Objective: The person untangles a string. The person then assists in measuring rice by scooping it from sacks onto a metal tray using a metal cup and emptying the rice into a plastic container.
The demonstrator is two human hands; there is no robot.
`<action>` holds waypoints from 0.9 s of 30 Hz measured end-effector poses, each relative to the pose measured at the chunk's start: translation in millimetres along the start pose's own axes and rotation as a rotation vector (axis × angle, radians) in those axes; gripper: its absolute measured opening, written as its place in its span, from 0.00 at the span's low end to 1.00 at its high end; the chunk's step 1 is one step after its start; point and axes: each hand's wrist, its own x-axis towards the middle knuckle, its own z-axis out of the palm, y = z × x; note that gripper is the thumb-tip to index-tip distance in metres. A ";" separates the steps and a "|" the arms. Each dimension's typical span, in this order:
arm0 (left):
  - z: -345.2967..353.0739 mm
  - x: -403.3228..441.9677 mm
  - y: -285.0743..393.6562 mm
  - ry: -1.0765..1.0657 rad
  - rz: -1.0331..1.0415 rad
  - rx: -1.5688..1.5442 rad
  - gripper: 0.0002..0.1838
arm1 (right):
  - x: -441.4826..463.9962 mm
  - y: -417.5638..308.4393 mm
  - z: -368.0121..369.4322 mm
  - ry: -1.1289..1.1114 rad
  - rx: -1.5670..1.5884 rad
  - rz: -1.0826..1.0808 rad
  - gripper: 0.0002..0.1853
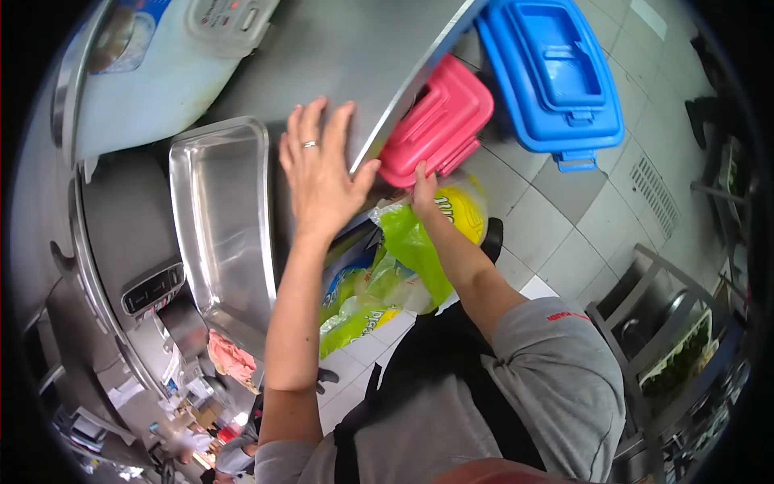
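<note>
My left hand, with a ring on one finger, lies with its fingers spread on the steel worktop near its edge. To the left of it stands a long, shallow steel pan. Lower down, my right hand is closed at the top of a green and yellow printed plastic bag. Its fingertips come up to the rim of a red lidded bin. The bag hangs crumpled below both forearms, partly see-through; what is inside is hard to make out.
A blue lidded bin stands on the tiled floor beside the red one. On the worktop sits a pale container with a clip lid. A pink cloth hangs lower left. A metal rack stands at right. Another person is at bottom left.
</note>
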 end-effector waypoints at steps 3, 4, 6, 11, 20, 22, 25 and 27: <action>2.4 -1.0 1.0 0.005 0.005 0.041 0.38 | -15.1 21.2 -32.9 0.001 -0.115 -0.060 0.21; 1.6 -1.2 2.3 0.006 0.013 0.048 0.38 | -17.5 25.7 -40.4 0.013 -0.107 -0.070 0.21; 2.6 -0.7 3.5 0.014 0.023 0.043 0.38 | -20.2 25.7 -48.8 -0.090 -0.076 0.058 0.22; 4.5 -1.8 1.1 0.016 0.065 0.022 0.37 | -41.8 -70.8 -52.2 -0.098 -0.331 0.544 0.32; 3.3 4.1 10.9 -0.038 0.009 0.051 0.39 | 74.7 -247.7 -92.6 0.379 0.440 -0.366 0.24; 3.5 3.5 9.7 -0.035 0.013 0.068 0.39 | 95.6 -246.7 -85.7 0.768 0.442 -0.312 0.27; 4.9 5.5 12.0 -0.037 0.009 0.110 0.39 | 115.7 -218.5 -122.8 0.542 0.142 -0.289 0.38; 3.5 3.6 12.3 -0.043 0.012 0.103 0.39 | 107.4 -220.8 -143.6 0.488 0.086 -0.258 0.39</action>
